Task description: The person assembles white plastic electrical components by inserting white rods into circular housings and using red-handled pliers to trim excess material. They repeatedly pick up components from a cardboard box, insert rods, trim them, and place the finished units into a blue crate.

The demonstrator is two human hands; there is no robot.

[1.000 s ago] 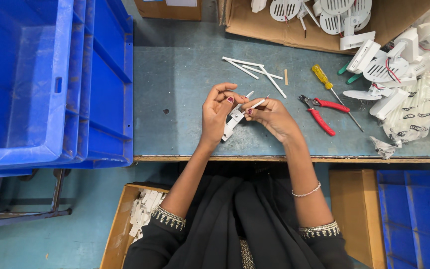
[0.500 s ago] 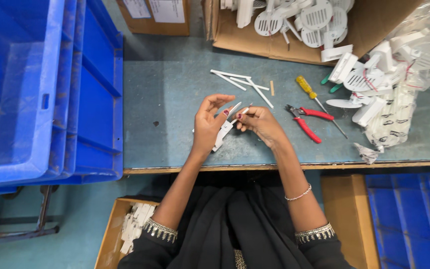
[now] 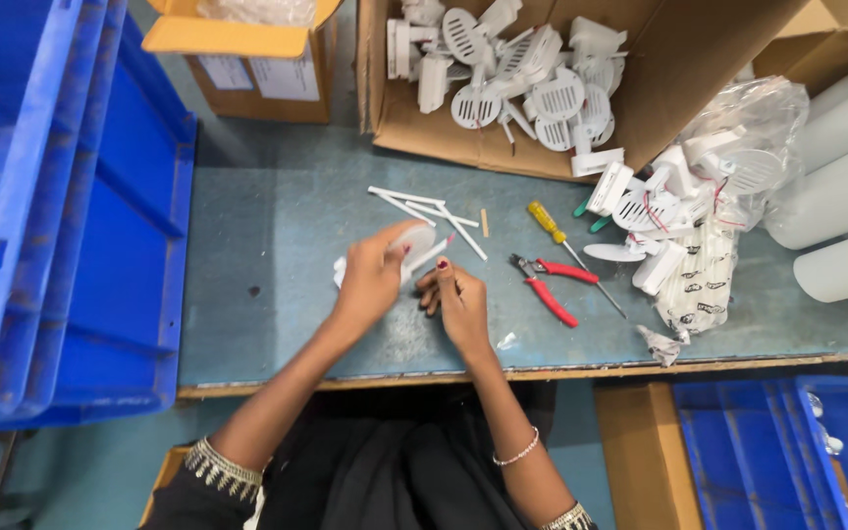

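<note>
I look down at a blue-grey bench (image 3: 277, 236) from above. My left hand (image 3: 370, 280), at the centre of the frame, is curled over a small white plastic part (image 3: 414, 240) with a rounded top, its fingers closed on it and pressing it toward the bench top. A thin white stick (image 3: 431, 253) pokes out from under that hand toward the upper right. My right hand (image 3: 455, 299) sits just beside it, lower right of centre, fingers bent loosely inward; I cannot tell whether they pinch anything.

The white part looks light, hard and smooth, thin moulded plastic that could slip or snap at its slender pieces. I judge the rounded body the safest place to grip, not the stick.

Just above my hands lie several loose white sticks (image 3: 424, 208). To the right are a yellow-handled screwdriver (image 3: 550, 222) and red-handled cutting pliers (image 3: 548, 287). Further right, white slotted plastic parts (image 3: 645, 208) rest beside a clear plastic bag (image 3: 738, 147). An open cardboard box (image 3: 699, 59) at the top holds more white grille pieces (image 3: 552, 98). Stacked blue crates (image 3: 41, 196) fill the left edge.
</note>
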